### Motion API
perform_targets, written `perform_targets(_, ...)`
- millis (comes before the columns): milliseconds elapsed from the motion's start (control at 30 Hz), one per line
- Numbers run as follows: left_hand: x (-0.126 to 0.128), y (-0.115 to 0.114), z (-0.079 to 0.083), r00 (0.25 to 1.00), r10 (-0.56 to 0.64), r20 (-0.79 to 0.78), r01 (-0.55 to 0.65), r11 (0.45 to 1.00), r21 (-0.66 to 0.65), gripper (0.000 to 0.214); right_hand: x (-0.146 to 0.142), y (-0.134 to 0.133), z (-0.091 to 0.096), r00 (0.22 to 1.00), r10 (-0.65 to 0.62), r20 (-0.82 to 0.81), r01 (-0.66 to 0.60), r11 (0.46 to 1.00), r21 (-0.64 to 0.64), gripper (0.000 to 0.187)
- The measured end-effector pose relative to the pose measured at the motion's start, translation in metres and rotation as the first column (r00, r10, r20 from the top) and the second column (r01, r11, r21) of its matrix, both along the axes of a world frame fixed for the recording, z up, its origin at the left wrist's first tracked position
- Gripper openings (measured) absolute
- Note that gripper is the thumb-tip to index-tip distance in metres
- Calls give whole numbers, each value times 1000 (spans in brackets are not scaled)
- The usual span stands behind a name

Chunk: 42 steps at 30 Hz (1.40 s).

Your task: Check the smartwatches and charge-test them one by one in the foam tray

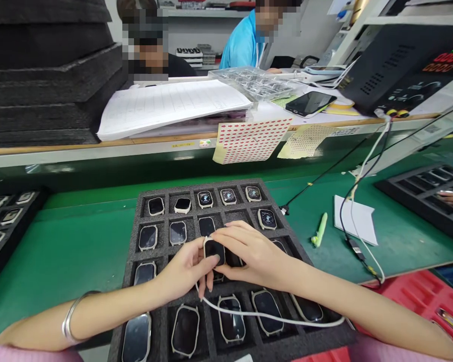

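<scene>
Taking the held watch as the hub, with twelve o'clock straight ahead, a charcoal foam tray (317,338) spreads beneath both hands, its grainy surface cut into square-cornered compartments. In them sit rounded-rectangle watch cases with pale rims and glossy dark glass; a few, such as the lit watch (205,199) at twelve, show a glowing dial. A smooth white cable (272,318) curves from six round to four o'clock, and a pale green pen (319,230) lies near three on the green tabletop (79,241).

The held watch (213,250) is over the tray's middle, between the hands. The left hand (191,264) pinches it, thumb flat on the glass (a silver bangle (68,320) circles that wrist at eight). The right hand (249,250) arches in from three, fingers touching its upper edge; whether they grip, I cannot tell.

The right hand and forearm hide several compartments. The cable's end disappears by the left fingers, and another tray (11,241), toward nine, is cut off.
</scene>
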<state>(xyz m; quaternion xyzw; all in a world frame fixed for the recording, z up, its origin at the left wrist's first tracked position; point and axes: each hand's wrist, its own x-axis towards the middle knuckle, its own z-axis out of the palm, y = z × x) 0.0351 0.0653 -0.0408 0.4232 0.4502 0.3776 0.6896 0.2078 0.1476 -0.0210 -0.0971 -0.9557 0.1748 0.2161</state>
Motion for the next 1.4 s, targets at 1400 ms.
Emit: perform_targets(1400, -2, -5, -12, 986, -56, -156, 72, 993, 94, 34, 4, -9, -13, 995, -79, -62, 83, 995, 57, 34)
